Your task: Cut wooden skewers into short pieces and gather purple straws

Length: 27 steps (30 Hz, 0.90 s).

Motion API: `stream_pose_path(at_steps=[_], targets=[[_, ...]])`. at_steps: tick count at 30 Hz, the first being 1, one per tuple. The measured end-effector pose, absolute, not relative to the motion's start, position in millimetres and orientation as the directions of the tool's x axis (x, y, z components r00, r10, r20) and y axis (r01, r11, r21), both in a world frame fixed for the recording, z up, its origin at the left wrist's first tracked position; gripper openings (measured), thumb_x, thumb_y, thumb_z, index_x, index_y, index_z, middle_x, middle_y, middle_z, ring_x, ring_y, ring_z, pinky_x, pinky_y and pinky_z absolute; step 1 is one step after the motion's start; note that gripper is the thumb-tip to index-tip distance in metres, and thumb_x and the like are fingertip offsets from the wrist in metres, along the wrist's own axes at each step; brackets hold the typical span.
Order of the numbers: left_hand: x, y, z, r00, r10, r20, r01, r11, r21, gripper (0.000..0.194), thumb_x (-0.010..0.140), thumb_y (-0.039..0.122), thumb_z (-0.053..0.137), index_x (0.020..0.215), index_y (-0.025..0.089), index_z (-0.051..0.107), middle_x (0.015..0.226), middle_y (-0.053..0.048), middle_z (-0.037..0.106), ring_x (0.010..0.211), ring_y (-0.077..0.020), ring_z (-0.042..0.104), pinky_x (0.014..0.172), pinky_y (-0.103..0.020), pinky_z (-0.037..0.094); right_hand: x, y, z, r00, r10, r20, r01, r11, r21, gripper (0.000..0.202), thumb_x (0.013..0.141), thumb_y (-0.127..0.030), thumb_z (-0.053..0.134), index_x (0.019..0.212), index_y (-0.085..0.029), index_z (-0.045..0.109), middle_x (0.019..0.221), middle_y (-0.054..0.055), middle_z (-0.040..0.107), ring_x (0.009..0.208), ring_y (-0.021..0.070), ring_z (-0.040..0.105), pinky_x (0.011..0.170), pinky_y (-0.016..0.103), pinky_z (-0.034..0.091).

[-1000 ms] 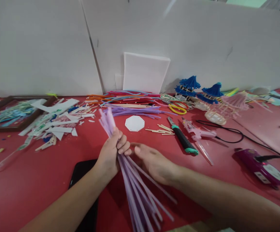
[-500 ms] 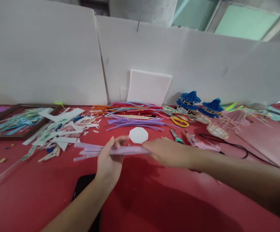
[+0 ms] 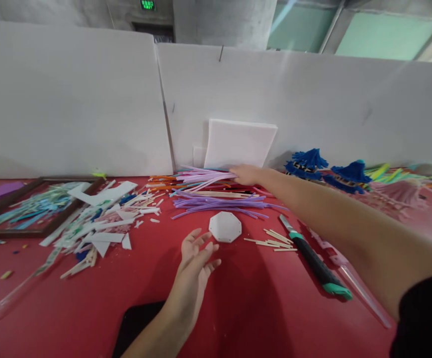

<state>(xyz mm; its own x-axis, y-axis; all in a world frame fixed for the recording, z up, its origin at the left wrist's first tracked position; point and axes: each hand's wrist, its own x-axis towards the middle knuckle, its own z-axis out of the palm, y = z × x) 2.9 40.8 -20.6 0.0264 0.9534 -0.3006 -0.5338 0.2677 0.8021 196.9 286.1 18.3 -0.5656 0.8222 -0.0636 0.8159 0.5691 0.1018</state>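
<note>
My right hand reaches to the back of the table, its fingers closed on the right end of a pale lilac bundle of pipe cleaners. That bundle lies over other coloured pipe cleaners, below a leaning stack of white sheets. Nearer me is a heap of darker purple pipe cleaners. My left hand hovers over the red table with its fingers apart and holds nothing. Just beyond its fingertips lies a white octagonal piece with small holes along its rim.
Thin wooden sticks and a craft knife lie at right, beside a pink glue gun partly under my forearm. Blue-roofed models stand behind. At left are paper scraps and a brown frame. A black phone-like slab is near my left wrist.
The lilac bundle has gone from between my hands to the back of the table with my right hand. My left hand has let go and opened. The camera view has shifted.
</note>
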Motion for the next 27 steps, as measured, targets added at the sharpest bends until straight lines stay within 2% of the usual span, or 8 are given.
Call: stream_pose_path(at_steps=[7, 13, 17, 21, 23, 25, 27], targets=[[3.8, 41.3, -21.5, 0.114, 0.942, -0.317, -0.483, 0.331, 0.811, 0.037, 0.077, 0.029, 0.059, 0.107, 0.02, 0.04, 0.109, -0.009, 0.053, 0.078, -0.0146, 0.056, 0.069, -0.03, 0.042, 226.2, 282.1, 25.6, -0.489, 0.873, 0.006, 0.872, 0.488, 0.032, 0.065, 0.082, -0.045, 0.054, 0.135, -0.014, 0.033, 0.133, 0.015, 0.048, 0.116, 0.0253, 0.051, 0.092, 0.032, 0.039], [1.8, 40.9, -20.2, 0.164, 0.926, -0.339, -0.446, 0.376, 0.812, 0.022, 0.079, 0.026, 0.057, 0.097, 0.018, 0.047, 0.094, -0.004, 0.059, 0.068, -0.0111, 0.054, 0.064, -0.026, 0.042, 243.2, 267.2, 30.7, -0.39, 0.921, 0.004, 0.921, 0.39, 0.006, 0.062, 0.086, -0.059, 0.036, 0.129, -0.016, 0.04, 0.12, 0.016, 0.058, 0.107, 0.0269, 0.057, 0.085, 0.033, 0.042], [0.6, 40.0, -18.8, 0.189, 0.922, -0.339, -0.409, 0.388, 0.826, 0.02, 0.078, 0.029, 0.058, 0.092, 0.017, 0.05, 0.09, -0.003, 0.059, 0.066, -0.0103, 0.053, 0.063, -0.025, 0.042, 250.0, 253.8, 9.9, -0.346, 0.938, -0.038, 0.938, 0.347, 0.026, 0.054, 0.092, -0.051, 0.02, 0.12, -0.014, 0.048, 0.114, 0.017, 0.061, 0.1, 0.025, 0.061, 0.083, 0.032, 0.043], [1.2, 40.7, -17.8, 0.2, 0.917, -0.345, -0.406, 0.398, 0.823, 0.022, 0.074, 0.03, 0.063, 0.087, 0.017, 0.052, 0.084, -0.002, 0.06, 0.064, -0.0101, 0.052, 0.061, -0.024, 0.041, 253.1, 241.7, 2.2, -0.323, 0.946, -0.034, 0.943, 0.325, 0.07, 0.049, 0.092, -0.046, 0.027, 0.12, -0.013, 0.048, 0.114, 0.019, 0.061, 0.1, 0.0287, 0.06, 0.083, 0.037, 0.043], [1.6, 40.9, -17.4, 0.203, 0.916, -0.346, -0.411, 0.4, 0.819, 0.023, 0.072, 0.031, 0.065, 0.085, 0.017, 0.053, 0.082, -0.002, 0.06, 0.063, -0.01, 0.052, 0.06, -0.024, 0.04, 247.8, 235.8, 8.7, -0.312, 0.95, 0.008, 0.947, 0.31, 0.091, 0.05, 0.091, -0.044, 0.031, 0.121, -0.008, 0.047, 0.115, 0.024, 0.058, 0.104, 0.0337, 0.057, 0.083, 0.043, 0.042], [1.7, 40.8, -17.0, 0.203, 0.917, -0.343, -0.418, 0.398, 0.817, 0.023, 0.071, 0.032, 0.066, 0.082, 0.016, 0.053, 0.081, -0.002, 0.06, 0.062, -0.0097, 0.052, 0.059, -0.024, 0.04, 234.9, 229.0, 18.2, -0.332, 0.942, 0.058, 0.94, 0.325, 0.103, 0.046, 0.091, -0.036, 0.033, 0.12, -0.002, 0.046, 0.12, 0.03, 0.052, 0.111, 0.0365, 0.05, 0.086, 0.046, 0.039], [1.4, 40.5, -16.8, 0.198, 0.918, -0.343, -0.421, 0.396, 0.816, 0.023, 0.071, 0.032, 0.066, 0.081, 0.016, 0.054, 0.079, -0.002, 0.061, 0.062, -0.0097, 0.052, 0.059, -0.023, 0.039, 215.8, 221.5, 26.0, -0.417, 0.907, 0.058, 0.907, 0.41, 0.098, 0.038, 0.09, -0.025, 0.034, 0.118, -0.004, 0.049, 0.122, 0.026, 0.051, 0.115, 0.0317, 0.048, 0.091, 0.041, 0.037]])
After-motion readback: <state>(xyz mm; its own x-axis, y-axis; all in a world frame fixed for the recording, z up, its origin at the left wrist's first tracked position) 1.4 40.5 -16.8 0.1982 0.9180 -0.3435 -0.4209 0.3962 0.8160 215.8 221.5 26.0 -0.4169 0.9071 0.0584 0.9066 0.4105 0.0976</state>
